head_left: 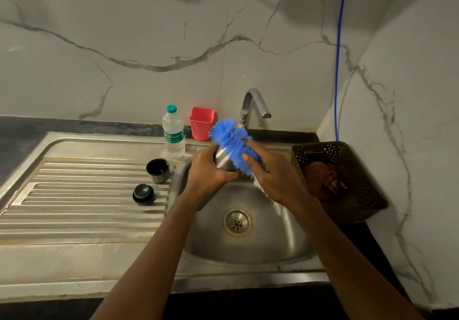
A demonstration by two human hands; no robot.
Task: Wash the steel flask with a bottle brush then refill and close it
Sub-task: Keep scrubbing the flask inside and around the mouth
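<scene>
Over the round steel sink (248,252), the shiny steel flask (223,159) is being clamped in the curled fingers (211,152) of the left hand (206,170). The blue bristled bottle brush (229,139) is being clamped in those of the right hand (273,180). A drop into the sink is being risked by hard scrubbing.

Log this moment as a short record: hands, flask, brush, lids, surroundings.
left hand: grips steel flask above the sink
right hand: holds blue bottle brush, bristles against the flask
lids: black cap and black stopper, both off, on the drainboard
behind: plastic water bottle, red cup, tap
right side: brown basket with cloth inside
</scene>
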